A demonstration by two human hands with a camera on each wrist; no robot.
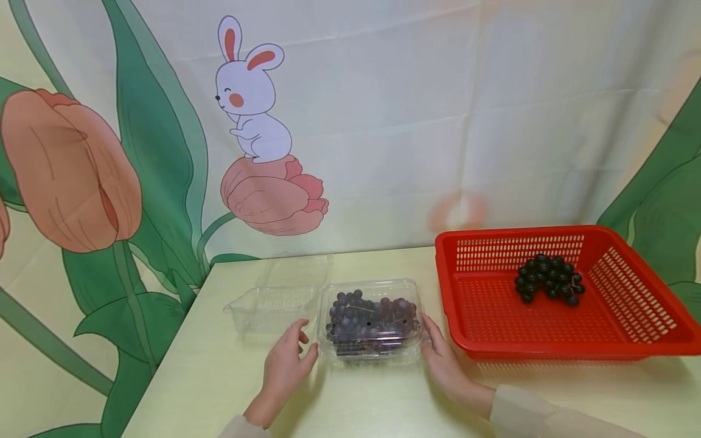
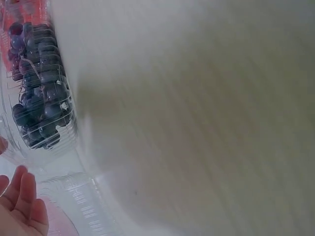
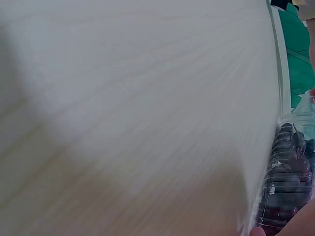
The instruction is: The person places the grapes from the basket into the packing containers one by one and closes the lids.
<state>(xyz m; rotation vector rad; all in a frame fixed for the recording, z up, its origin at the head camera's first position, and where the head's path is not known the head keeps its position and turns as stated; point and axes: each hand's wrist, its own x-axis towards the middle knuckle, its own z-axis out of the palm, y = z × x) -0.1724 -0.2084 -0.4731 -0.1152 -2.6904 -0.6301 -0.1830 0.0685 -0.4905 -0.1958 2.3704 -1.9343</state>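
Observation:
A clear plastic clamshell box [image 1: 372, 350] stands on the table, its lid down over dark purple grapes [image 1: 350, 313]. At the box's left side is my left hand [image 1: 285, 365], thumb tip close to the edge and fingers loosely bent with nothing in them. My right hand [image 1: 446, 365] lies along the box's right side, its fingers fairly straight against the plastic. In the left wrist view, the fingers [image 2: 24, 196] show beside the box's end. The right wrist view catches the ribbed box wall with grapes [image 3: 288, 184] behind it, and part of the right hand.
Behind the left hand sits another clear plastic box [image 1: 274, 310] with its lid raised. To the right, a red plastic basket [image 1: 526, 353] holds a bunch of dark grapes [image 1: 547, 277]. A printed cloth [image 1: 383, 140] hangs along the table's far edge.

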